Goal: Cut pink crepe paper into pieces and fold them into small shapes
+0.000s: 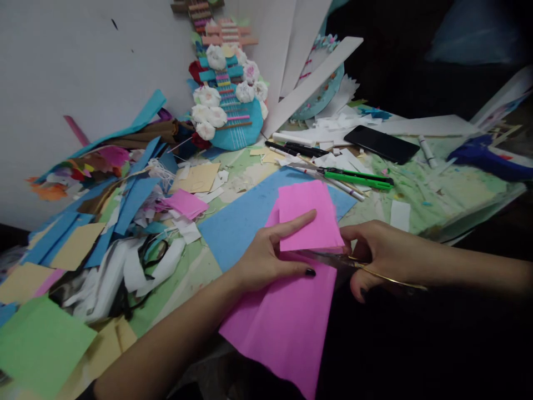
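Observation:
Pink crepe paper (287, 316) hangs over the table's front edge, its upper end folded into a layered rectangle. My left hand (266, 250) grips that folded part, one finger on top and the thumb lower down. In my right hand (377, 255) is a pair of scissors (337, 258), fingers closed around the handles. The blades lie across the pink paper from the right, along the lower edge of the folded rectangle. Part of the handles is hidden by my fingers. Beneath the pink paper lies a blue sheet (237, 222).
A green box cutter (358, 178), black pens (295, 149) and a phone (381, 144) lie behind the paper. At right is a blue glue gun (487, 158). Paper scraps and a green sheet (45, 344) crowd the left. A flower-decorated paper guitar (237, 125) leans at the back.

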{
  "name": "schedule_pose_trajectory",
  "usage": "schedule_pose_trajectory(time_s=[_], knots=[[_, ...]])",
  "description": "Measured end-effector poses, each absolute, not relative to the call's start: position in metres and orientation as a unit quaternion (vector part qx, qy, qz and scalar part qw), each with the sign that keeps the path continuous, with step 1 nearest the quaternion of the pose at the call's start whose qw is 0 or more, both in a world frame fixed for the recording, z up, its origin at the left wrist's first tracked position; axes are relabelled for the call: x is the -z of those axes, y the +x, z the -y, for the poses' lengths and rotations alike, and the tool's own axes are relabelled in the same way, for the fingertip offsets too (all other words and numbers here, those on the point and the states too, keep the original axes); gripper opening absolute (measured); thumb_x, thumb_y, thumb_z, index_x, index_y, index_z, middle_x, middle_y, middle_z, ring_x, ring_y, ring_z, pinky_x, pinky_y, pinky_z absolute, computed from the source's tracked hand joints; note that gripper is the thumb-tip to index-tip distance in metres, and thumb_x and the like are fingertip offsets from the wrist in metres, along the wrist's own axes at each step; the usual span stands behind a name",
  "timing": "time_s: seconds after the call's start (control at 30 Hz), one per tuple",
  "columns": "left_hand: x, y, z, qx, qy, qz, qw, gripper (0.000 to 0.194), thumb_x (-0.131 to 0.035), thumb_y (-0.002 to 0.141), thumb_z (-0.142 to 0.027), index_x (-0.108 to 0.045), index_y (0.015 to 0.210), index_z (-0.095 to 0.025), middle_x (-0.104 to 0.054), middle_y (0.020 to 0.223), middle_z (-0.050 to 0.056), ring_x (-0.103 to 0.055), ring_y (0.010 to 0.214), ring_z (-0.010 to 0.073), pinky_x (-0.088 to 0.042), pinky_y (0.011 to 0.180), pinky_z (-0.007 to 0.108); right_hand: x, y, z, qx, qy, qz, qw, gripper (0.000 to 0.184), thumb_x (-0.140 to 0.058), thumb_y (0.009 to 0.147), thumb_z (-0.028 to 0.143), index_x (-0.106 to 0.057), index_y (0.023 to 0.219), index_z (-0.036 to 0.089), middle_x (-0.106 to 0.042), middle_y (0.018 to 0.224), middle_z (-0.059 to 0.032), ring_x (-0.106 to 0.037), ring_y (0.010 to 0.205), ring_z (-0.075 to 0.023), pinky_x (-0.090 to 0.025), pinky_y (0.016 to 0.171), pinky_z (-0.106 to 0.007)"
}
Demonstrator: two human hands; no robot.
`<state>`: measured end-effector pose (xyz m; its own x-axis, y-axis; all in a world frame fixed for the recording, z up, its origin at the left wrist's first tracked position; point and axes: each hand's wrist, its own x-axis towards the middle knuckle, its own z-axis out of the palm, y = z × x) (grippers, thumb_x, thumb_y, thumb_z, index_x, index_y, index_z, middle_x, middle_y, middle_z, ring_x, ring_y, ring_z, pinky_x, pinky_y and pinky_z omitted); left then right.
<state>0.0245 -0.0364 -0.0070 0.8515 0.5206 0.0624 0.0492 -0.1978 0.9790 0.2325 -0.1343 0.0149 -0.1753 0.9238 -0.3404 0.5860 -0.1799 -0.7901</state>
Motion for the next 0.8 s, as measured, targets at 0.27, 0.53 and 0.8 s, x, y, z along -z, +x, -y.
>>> schedule_pose_trajectory(time_s=[0.27,0.53,0.8], knots=[[0.006,0.016,0.007,-0.344,0.748,-0.272,0.498,0.081,-0.078,0.065,-0.017,-0.042,0.137,-0.027,-0.033,0.148,0.006,-0.047,0.125,0.0276,-0.041,0.105,0.033,-0.007,0.256,0.126,-0.454,-0.667,0.558,0.194,0.029,-0.067,0.070,0.039,-0.045,0.078,0.021,-0.054,0.044,0.0055,-0.047,0.032,-0.0101,-0.032,0.030,-0.019],[0.010,0.012,-0.023,-0.424,0.673,-0.262,0.547,0.095,-0.071,0.065,-0.004,-0.027,0.142,-0.038,-0.006,0.156,0.001,-0.058,0.113,0.0254,-0.056,0.083,0.025,-0.003,0.265,0.121,-0.430,-0.649,0.555,0.292,0.028,-0.064,0.075,0.044,-0.048,0.077,0.020,-0.055,0.054,0.0004,-0.054,0.045,-0.0131,-0.038,0.042,-0.024],[0.013,0.008,-0.035,-0.455,0.648,-0.292,0.537,0.081,-0.067,0.069,-0.005,-0.035,0.140,-0.028,-0.019,0.154,0.009,-0.062,0.108,0.0244,-0.053,0.088,0.027,-0.006,0.261,0.124,-0.375,-0.668,0.584,0.267,0.033,-0.066,0.074,0.049,-0.051,0.077,0.020,-0.052,0.054,0.0041,-0.047,0.045,-0.0096,-0.034,0.044,-0.022]])
